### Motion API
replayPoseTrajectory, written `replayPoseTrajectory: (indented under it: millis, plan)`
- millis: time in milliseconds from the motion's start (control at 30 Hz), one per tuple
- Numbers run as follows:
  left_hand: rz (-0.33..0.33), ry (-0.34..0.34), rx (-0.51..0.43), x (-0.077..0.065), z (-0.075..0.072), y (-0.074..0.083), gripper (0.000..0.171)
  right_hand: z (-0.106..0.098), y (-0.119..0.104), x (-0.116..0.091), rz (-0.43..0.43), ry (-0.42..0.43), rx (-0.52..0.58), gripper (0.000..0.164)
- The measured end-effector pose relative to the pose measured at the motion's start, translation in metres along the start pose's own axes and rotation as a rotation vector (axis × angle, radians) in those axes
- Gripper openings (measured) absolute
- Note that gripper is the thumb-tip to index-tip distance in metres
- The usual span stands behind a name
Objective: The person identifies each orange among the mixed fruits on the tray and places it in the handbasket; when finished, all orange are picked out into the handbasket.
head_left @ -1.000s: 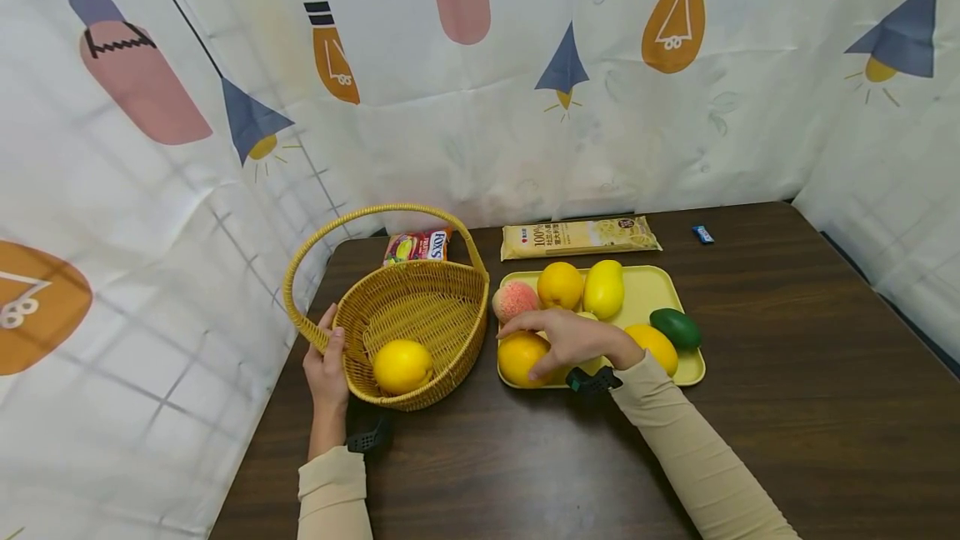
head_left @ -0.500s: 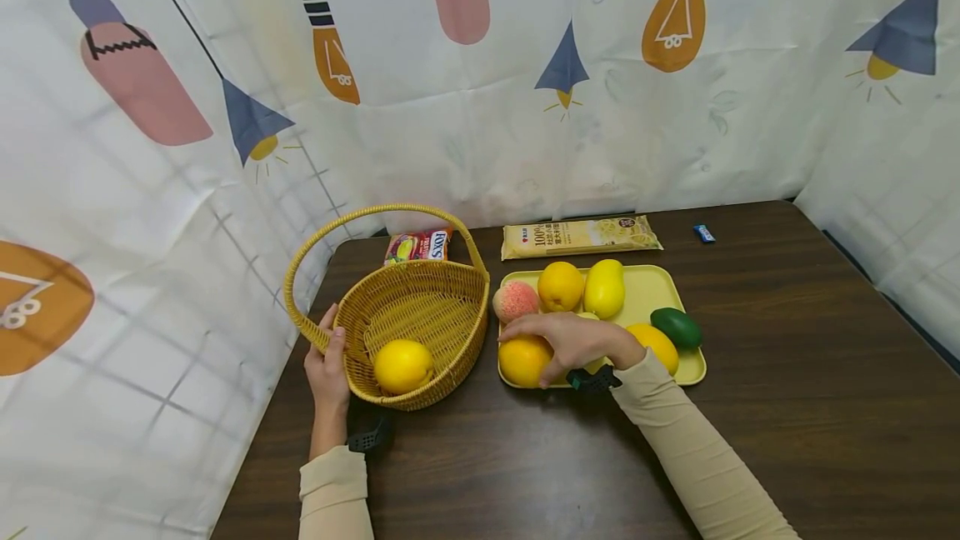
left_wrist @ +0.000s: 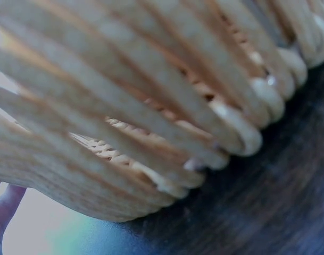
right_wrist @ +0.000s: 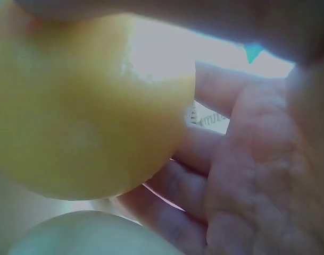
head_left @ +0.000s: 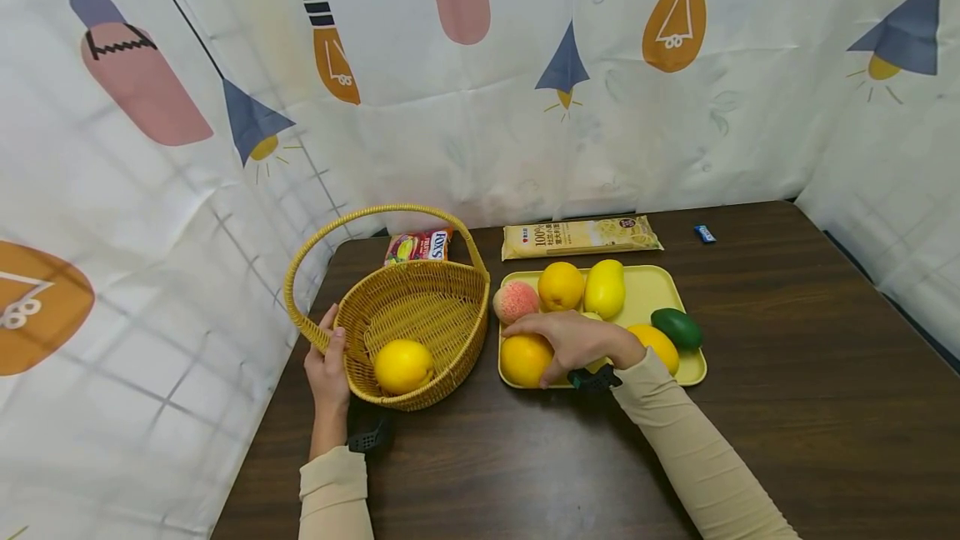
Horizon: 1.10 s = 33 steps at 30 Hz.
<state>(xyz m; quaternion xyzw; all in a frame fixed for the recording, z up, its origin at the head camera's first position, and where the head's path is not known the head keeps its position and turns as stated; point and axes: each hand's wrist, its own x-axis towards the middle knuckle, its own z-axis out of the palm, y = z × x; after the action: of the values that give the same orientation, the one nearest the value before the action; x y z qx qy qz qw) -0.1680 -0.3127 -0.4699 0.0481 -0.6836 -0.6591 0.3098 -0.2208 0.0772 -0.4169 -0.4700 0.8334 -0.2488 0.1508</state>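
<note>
My left hand (head_left: 327,365) holds the left side of a yellow woven basket (head_left: 468,348), at the foot of its tall arched handle. A lemon (head_left: 403,367) lies inside the basket. In the left wrist view the weave (left_wrist: 151,117) fills most of the picture, with a bit of the hand at the lower left. My right hand (head_left: 573,340) reaches over the front left of a pale yellow tray (head_left: 645,283), its fingers and thumb curled round an orange (head_left: 525,361). Up close in the right wrist view, the fingers curve along the side of the orange (right_wrist: 92,117).
Also on the tray are a peach (head_left: 516,302), a second orange (head_left: 561,286), a yellow mango-like fruit (head_left: 604,288), another yellow fruit (head_left: 654,347) and an avocado (head_left: 677,328). Behind stand a noodle pack (head_left: 581,237), a red candy bag (head_left: 417,247) and a small blue packet (head_left: 704,233).
My right thumb has shifted slightly to the right along the orange, which has barely moved. The left hand and the basket stay where they were.
</note>
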Motion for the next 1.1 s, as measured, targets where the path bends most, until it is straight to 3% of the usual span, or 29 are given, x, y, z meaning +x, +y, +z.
replayPoseTrajectory:
  millis: [200, 400, 767, 1100]
  plan:
    - [0.007, 0.007, -0.007, -0.001, 0.001, 0.001, 0.030, 0.000, 0.001, 0.001, 0.068, 0.012, 0.033, 0.077]
    - [0.005, 0.010, -0.008, -0.001, 0.002, 0.003, 0.034, -0.002, 0.000, 0.001, 0.073, 0.070, 0.191, 0.078]
    - [0.017, 0.011, -0.003, 0.000, 0.003, 0.003, 0.033, -0.004, -0.001, 0.004, -0.006, 0.291, 0.450, 0.079]
    - [0.014, 0.013, 0.016, -0.001, 0.002, 0.003, 0.032, 0.007, -0.012, 0.016, 0.010, 0.428, 0.525, 0.078]
